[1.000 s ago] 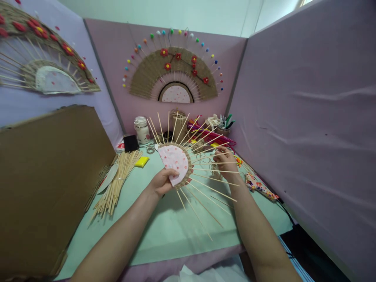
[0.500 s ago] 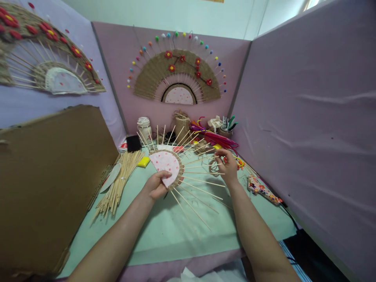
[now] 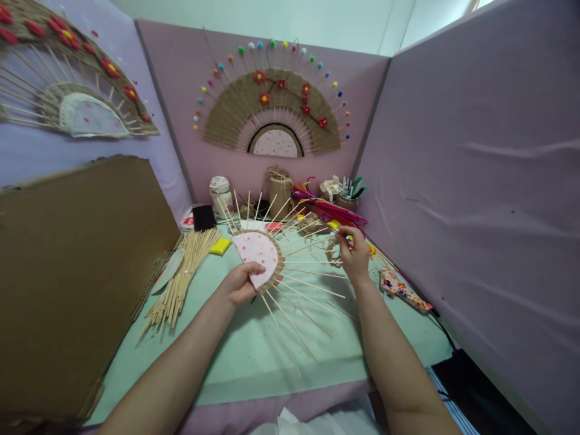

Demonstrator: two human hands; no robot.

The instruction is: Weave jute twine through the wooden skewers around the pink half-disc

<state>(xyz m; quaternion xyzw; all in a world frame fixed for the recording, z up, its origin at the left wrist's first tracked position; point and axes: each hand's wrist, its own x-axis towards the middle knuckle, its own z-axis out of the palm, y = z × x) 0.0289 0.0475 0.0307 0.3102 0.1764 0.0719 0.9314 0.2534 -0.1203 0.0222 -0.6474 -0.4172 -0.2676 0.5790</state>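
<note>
My left hand (image 3: 242, 283) grips the lower corner of a half-round fan frame (image 3: 258, 251), its thumb on the pink-spotted cloth face. Around the curved edge runs a band of twine, and thin wooden sticks (image 3: 312, 272) spread outward from it. Off the right-hand stick tips, my right hand (image 3: 356, 257) is closed in a pinch on jute twine. A loose coil of this twine (image 3: 334, 252) hangs beside its fingers, partly overlapping the stick ends. The strand between the hand and the frame is too thin to trace.
A bundle of sticks (image 3: 190, 272) and a cardboard sheet (image 3: 81, 278) lie left. Behind stand a white jar (image 3: 220, 196), a twine roll (image 3: 280, 196) and pink pipe cleaners (image 3: 335, 212). A flowered glue gun (image 3: 401, 289) rests right. A finished fan (image 3: 272, 112) hangs on the back panel.
My right hand has shifted slightly right, and the twine coil has moved with it. The fan frame has turned a little in my left hand, which keeps its grip.
</note>
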